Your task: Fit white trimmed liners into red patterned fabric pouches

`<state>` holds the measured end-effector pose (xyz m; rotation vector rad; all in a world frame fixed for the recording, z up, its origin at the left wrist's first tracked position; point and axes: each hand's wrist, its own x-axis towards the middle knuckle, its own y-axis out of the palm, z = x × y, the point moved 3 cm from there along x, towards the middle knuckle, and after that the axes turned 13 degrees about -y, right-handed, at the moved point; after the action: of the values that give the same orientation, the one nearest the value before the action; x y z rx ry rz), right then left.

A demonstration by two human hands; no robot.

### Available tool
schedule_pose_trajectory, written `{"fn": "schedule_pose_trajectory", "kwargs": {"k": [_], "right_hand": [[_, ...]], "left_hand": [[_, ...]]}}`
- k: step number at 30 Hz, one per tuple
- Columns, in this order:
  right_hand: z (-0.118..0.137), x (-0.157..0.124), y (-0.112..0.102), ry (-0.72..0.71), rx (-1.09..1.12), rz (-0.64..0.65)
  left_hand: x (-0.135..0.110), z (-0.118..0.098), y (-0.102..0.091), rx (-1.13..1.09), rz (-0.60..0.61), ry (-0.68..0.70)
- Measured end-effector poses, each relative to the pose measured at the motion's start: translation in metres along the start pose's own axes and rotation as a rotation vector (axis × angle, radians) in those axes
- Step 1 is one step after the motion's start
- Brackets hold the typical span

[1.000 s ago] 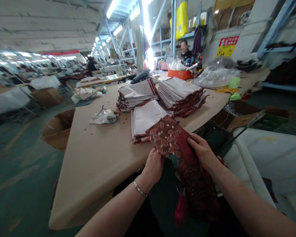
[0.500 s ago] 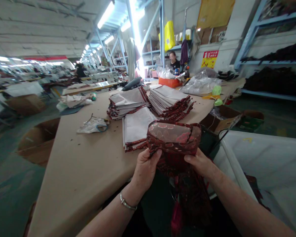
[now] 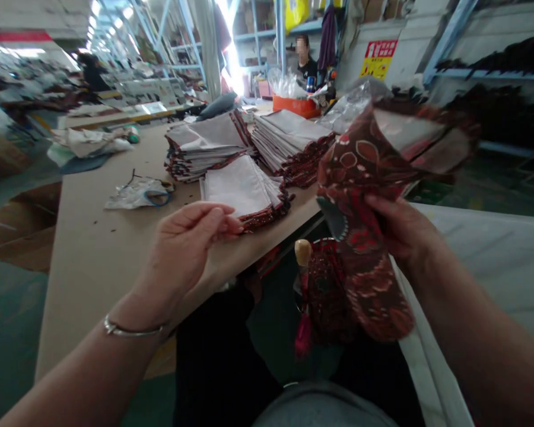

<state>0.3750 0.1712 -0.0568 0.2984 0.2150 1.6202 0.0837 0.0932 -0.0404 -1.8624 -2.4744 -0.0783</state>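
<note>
My right hand point(image 3: 400, 231) is closed on a dark red patterned fabric piece point(image 3: 369, 196), lifted to the right of the table; its upper end is blurred by motion and its lower end hangs down by my lap. My left hand point(image 3: 189, 240) hovers over the table's front edge with its fingers loosely together and nothing visible in them. Just beyond it lies a small stack of folded fabric pieces point(image 3: 244, 191), white side up with red patterned edges. Two taller stacks of folded pieces point(image 3: 207, 145) point(image 3: 291, 142) stand behind.
The long tan table point(image 3: 98, 249) carries a crumpled plastic bag with blue tape point(image 3: 137, 193) and an orange tray point(image 3: 296, 107) at the far end. A person point(image 3: 305, 59) sits beyond it. A white bin point(image 3: 471, 237) stands at my right, cardboard boxes point(image 3: 18, 228) on the floor at left.
My left hand let go of the patterned fabric and moved left over the table. My right hand swung the fabric up and to the right. The view tilted down.
</note>
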Motion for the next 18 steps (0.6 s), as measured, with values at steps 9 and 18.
{"fn": "schedule_pose_trajectory", "kwargs": {"k": [9,18], "right_hand": [[-0.224,-0.018,-0.13,0.401,-0.488,-0.079],[-0.205,-0.003,-0.117,0.008,-0.725,-0.043]], "left_hand": [[0.011,0.046,-0.079,0.555,-0.362,0.179],[0.059,0.066,-0.057,1.219,-0.158,0.358]]}}
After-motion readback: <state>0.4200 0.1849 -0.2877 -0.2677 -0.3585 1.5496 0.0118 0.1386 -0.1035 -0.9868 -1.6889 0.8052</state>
